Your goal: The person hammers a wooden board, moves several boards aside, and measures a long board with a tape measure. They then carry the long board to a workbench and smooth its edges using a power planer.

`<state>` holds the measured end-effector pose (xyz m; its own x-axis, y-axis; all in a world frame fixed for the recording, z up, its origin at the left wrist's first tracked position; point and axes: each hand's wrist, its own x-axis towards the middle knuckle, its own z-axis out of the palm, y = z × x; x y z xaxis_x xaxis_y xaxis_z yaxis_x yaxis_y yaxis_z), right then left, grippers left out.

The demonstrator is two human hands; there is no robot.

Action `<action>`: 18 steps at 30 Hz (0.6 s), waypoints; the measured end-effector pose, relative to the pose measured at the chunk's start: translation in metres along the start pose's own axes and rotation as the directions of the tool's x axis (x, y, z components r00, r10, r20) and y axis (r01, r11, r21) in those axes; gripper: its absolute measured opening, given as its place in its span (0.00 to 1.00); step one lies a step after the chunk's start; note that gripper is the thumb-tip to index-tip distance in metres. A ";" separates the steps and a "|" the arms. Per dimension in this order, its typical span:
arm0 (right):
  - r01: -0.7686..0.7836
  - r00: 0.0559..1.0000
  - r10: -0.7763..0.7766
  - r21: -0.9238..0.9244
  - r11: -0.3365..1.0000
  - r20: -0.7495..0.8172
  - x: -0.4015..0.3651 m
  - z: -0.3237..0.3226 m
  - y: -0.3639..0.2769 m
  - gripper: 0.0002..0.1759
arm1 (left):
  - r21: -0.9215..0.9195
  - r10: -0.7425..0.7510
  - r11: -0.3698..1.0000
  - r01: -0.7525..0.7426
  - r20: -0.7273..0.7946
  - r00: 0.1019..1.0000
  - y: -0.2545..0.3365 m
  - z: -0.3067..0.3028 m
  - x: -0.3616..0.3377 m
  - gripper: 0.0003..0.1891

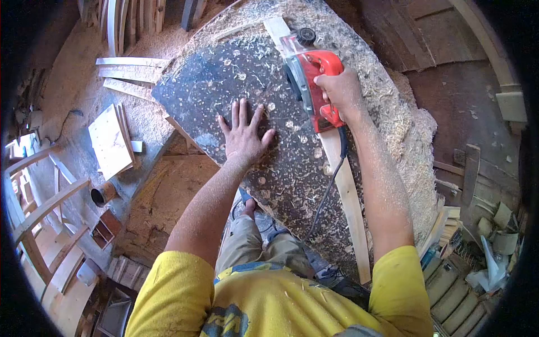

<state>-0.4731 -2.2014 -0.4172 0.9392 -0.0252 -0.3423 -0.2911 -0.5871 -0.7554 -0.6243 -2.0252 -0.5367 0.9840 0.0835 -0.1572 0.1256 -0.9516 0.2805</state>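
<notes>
My right hand (342, 92) is wrapped round the handle of a red and grey electric hand planer (314, 78) with a black front knob. The planer sits on top of a long pale wooden strip (346, 196), which runs from the far edge of the dark workbench (275, 185) toward my body. A black power cord (328, 194) trails from the planer's rear over the bench. My left hand (245, 132) lies flat on the bench top, fingers spread, to the left of the strip and holding nothing. Sawdust coats both forearms.
Wood shavings (410, 146) pile thickly along the bench's right side. Curved wooden strips (132, 70) and a stack of flat boards (112, 140) lie on the left. Curved wooden frame parts (50, 208) stand at lower left. Offcuts and scraps (494, 241) are at right.
</notes>
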 end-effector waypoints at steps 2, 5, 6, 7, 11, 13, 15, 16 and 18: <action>0.018 1.000 -0.019 0.015 1.000 0.011 0.017 0.007 -0.004 0.06 | -0.006 0.006 1.000 -0.006 -0.018 1.000 -0.001 0.003 0.001 0.37; 0.039 0.999 -0.040 0.049 0.998 0.019 0.042 0.017 -0.014 0.06 | -0.016 0.009 1.000 -0.009 -0.021 1.000 -0.003 0.006 0.001 0.37; 0.110 0.994 -0.111 0.038 0.993 0.016 0.049 0.021 -0.019 0.07 | -0.018 0.006 1.000 -0.007 -0.017 1.000 -0.003 0.006 0.001 0.37; 0.107 0.994 -0.108 0.031 0.994 0.023 0.056 0.023 -0.026 0.07 | -0.020 0.007 1.000 -0.007 -0.014 1.000 -0.003 0.006 0.002 0.37; 0.192 0.981 -0.190 -0.080 0.978 0.022 0.107 0.038 -0.037 0.16 | -0.029 0.000 1.000 0.000 0.002 1.000 -0.003 0.002 0.003 0.37; 0.332 0.943 -0.333 0.089 0.939 -0.001 0.105 0.044 -0.049 0.11 | -0.033 0.004 0.999 -0.004 -0.014 1.000 -0.003 0.005 0.003 0.36; 0.208 0.977 -0.213 0.147 0.967 0.013 0.102 0.048 -0.078 0.13 | -0.040 0.000 0.999 -0.001 -0.024 1.000 -0.002 0.005 0.003 0.36; 0.259 0.964 -0.265 0.181 0.949 0.008 0.115 0.053 -0.076 0.12 | -0.043 0.000 0.999 -0.001 -0.031 1.000 -0.001 0.006 0.002 0.36; 0.294 0.953 -0.304 0.210 0.932 0.015 0.115 0.055 -0.070 0.11 | -0.027 -0.003 1.000 0.002 -0.043 0.999 -0.001 0.008 0.000 0.36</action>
<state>-0.3553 -2.1185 -0.4346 0.9805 0.1662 -0.1048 -0.0334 -0.3846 -0.9225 -0.6250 -2.0268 -0.5448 0.9881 0.0990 -0.1177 0.1309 -0.9432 0.3054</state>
